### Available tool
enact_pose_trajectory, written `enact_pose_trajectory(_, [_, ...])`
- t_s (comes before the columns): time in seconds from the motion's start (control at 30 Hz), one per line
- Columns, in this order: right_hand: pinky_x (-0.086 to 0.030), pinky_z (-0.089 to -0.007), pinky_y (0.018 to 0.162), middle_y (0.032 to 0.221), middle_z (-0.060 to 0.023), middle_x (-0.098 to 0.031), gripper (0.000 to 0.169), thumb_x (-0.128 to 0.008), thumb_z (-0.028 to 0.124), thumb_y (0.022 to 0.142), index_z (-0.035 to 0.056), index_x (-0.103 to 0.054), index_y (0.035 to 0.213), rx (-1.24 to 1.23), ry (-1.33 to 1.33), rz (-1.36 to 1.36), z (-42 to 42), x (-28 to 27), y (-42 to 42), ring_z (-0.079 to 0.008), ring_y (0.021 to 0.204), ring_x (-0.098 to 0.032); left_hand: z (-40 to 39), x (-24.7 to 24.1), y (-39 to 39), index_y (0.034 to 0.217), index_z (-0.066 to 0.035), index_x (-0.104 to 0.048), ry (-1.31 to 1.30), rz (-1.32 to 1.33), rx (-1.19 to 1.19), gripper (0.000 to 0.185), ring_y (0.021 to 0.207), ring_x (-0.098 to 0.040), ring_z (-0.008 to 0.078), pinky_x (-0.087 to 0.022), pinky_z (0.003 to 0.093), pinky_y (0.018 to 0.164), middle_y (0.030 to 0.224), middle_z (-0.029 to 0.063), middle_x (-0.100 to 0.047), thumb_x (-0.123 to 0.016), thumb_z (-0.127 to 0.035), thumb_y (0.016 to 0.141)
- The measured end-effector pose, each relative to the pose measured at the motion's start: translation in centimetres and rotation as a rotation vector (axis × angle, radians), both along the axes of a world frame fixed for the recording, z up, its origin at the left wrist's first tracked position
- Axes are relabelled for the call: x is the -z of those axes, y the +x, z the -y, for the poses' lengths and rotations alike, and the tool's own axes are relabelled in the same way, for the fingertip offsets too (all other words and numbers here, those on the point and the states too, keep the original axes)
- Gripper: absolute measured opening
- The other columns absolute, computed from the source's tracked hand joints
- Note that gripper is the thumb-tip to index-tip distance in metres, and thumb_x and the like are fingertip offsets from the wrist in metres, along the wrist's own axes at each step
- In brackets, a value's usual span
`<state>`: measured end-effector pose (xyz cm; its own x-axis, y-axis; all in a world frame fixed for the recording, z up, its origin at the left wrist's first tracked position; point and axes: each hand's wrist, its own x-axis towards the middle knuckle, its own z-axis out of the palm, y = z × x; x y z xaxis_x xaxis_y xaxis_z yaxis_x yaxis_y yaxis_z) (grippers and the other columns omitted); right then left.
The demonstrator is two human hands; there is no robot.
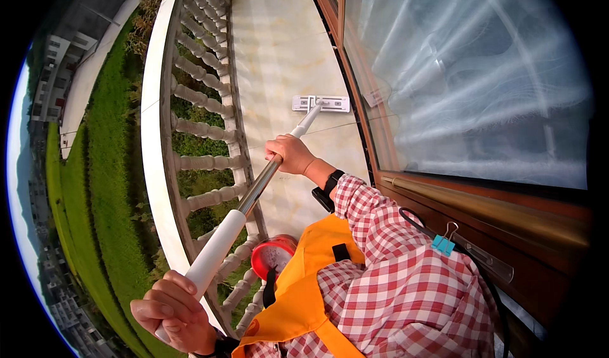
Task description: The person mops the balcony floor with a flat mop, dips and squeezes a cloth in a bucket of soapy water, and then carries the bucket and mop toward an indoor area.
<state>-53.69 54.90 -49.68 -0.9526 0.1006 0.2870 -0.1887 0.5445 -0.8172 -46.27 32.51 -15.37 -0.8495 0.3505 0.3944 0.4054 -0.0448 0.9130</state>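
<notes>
A flat mop runs diagonally across the view, its white and metal pole (pixel 259 186) sloping from the lower left up to the flat mop head (pixel 335 104). My left hand (pixel 178 313) grips the white sleeve near the pole's top end. Farther down, my right hand (pixel 295 154) is closed around the pole where the metal section meets the white lower tube. The white rectangular head lies flat on the pale tiled floor (pixel 285 39), close to the door frame; any pad under it is hidden.
A red bucket (pixel 259 261) with foamy liquid stands beside me, partly behind my orange apron (pixel 309 263). Along the left runs a white stone balustrade (pixel 157 96) with turned balusters, grass beyond. On the right are a brown-framed glass door (pixel 428 86) with sheer curtains and a brass-coloured bar handle (pixel 495 210).
</notes>
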Motion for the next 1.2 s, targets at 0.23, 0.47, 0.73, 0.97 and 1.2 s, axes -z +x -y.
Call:
enact_pose_trajectory(0.23, [-0.046,-0.0391,0.065,0.068,-0.0034,-0.058,0.015,-0.063,0.005,0.073,0.0111,-0.049,0.073,-0.126,0.146,-0.017,-0.7,6.4,-0.1,-0.0277,0.072,-0.057,4.6,7.3,1.8,0.088,-0.004,-0.058,-0.268,0.028,0.208,0.017,0.071,-0.063,0.0208,-0.048,0.043,0.086,0.072,0.0061,-0.061,-0.068,-0.017,0.087])
enact_pose_trajectory(0.47, [-0.045,-0.0416,0.068,0.068,-0.0056,-0.057,0.016,-0.065,0.004,0.073,0.0108,-0.05,0.074,0.077,0.045,-0.016,5.1,8.0,2.9,-0.0306,0.072,-0.056,8.4,8.8,0.7,0.084,-0.003,-0.06,-0.154,0.007,0.27,0.019,0.063,-0.062,0.02,-0.051,0.0401,0.075,0.066,0.0058,-0.061,-0.07,-0.019,0.085])
enact_pose_trajectory(0.73, [-0.043,-0.0425,0.068,0.068,-0.0071,-0.058,0.01,-0.061,0.009,0.077,0.0084,-0.051,0.079,0.225,-0.036,-0.069,15.1,6.8,11.5,-0.032,0.069,-0.055,15.6,6.0,4.4,0.083,-0.006,-0.057,-0.049,-0.089,0.316,0.024,0.048,-0.058,0.0147,-0.049,0.0326,0.057,0.055,-0.0014,-0.055,-0.07,-0.025,0.088])
enact_pose_trajectory(0.97, [-0.045,-0.0415,0.066,0.07,-0.0063,-0.06,0.01,-0.061,0.006,0.076,0.0089,-0.052,0.079,0.116,-0.13,0.017,23.1,2.7,16.8,-0.0313,0.071,-0.058,22.1,1.6,3.7,0.094,-0.006,-0.049,0.036,-0.103,0.373,0.022,0.04,-0.047,0.0098,-0.043,0.0269,0.05,0.051,-0.0029,-0.052,-0.063,-0.023,0.093])
enact_pose_trajectory(1.2, [-0.047,-0.0407,0.064,0.07,-0.0063,-0.059,0.013,-0.063,0.006,0.075,0.0093,-0.052,0.081,-0.133,-0.139,0.034,26.0,1.9,15.3,-0.0301,0.07,-0.059,26.0,0.8,3.6,0.096,-0.009,-0.042,0.143,-0.106,0.213,0.023,0.046,-0.042,0.0076,-0.037,0.0227,0.053,0.054,-0.0056,-0.045,-0.061,-0.022,0.091])
